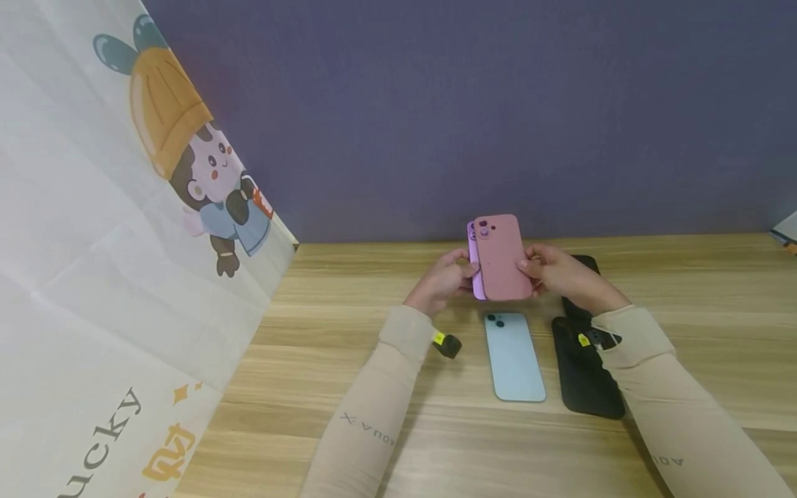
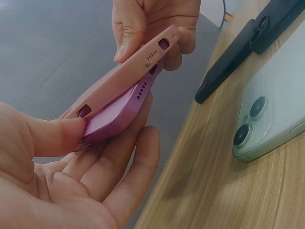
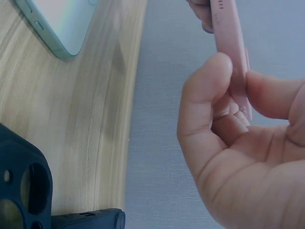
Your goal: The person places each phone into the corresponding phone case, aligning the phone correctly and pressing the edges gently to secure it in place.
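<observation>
A pink phone case [image 1: 503,259] is held up near the back edge of the table, its camera cutout at the upper left. Behind it a purple phone [image 2: 112,114] shows along the left side and at the bottom end. The two lie askew, with a gap between them at that end. My left hand [image 1: 443,282] grips the left side, thumb at the case corner and fingers under the phone. On the other side, my right hand [image 1: 563,275] pinches the case edge between thumb and fingers.
Below the hands a light blue phone [image 1: 515,360] lies on the wooden table [image 1: 299,387], camera side up. Two black phone cases [image 1: 588,377] lie to its right, partly under my right forearm. A dark blue wall [image 1: 467,111] stands behind, with a printed white sheet [image 1: 75,228] at left.
</observation>
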`<action>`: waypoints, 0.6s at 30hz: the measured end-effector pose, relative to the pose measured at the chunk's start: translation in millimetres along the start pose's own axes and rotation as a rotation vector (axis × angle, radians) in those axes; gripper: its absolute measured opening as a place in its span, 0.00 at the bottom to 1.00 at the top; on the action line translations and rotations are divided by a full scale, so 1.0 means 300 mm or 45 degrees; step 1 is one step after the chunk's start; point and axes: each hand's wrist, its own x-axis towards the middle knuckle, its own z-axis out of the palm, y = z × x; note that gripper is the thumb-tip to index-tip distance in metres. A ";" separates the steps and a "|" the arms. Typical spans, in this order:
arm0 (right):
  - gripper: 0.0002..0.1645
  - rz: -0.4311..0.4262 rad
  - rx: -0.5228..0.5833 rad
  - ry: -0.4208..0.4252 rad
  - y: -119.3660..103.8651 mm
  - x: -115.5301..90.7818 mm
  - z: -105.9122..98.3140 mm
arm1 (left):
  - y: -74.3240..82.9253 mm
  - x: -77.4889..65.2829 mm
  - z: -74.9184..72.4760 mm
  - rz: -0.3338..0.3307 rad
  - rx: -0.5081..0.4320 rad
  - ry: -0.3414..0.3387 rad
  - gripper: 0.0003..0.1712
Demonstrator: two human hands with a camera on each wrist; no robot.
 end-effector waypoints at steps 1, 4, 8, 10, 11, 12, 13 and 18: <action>0.18 -0.001 0.003 0.003 0.002 0.001 -0.001 | 0.000 0.001 0.000 0.002 0.000 -0.003 0.04; 0.19 0.003 0.016 0.009 0.004 0.001 -0.003 | -0.002 0.003 -0.001 0.011 -0.005 -0.014 0.04; 0.19 0.011 0.028 0.007 -0.001 -0.002 -0.004 | -0.002 0.003 -0.002 0.014 -0.020 -0.025 0.05; 0.19 0.012 0.030 0.010 -0.002 -0.004 -0.006 | -0.001 0.003 -0.002 0.015 -0.027 -0.031 0.05; 0.18 0.016 0.031 0.011 -0.003 -0.004 -0.008 | -0.001 0.002 -0.002 0.017 -0.028 -0.034 0.05; 0.18 0.016 0.034 0.012 -0.002 -0.005 -0.009 | -0.001 0.003 -0.002 0.018 -0.030 -0.039 0.05; 0.18 0.019 0.034 0.014 -0.001 -0.004 -0.011 | 0.000 0.002 -0.002 0.021 -0.027 -0.044 0.05; 0.18 0.032 0.046 0.009 0.002 -0.003 -0.013 | -0.001 0.004 -0.002 0.031 -0.020 -0.058 0.05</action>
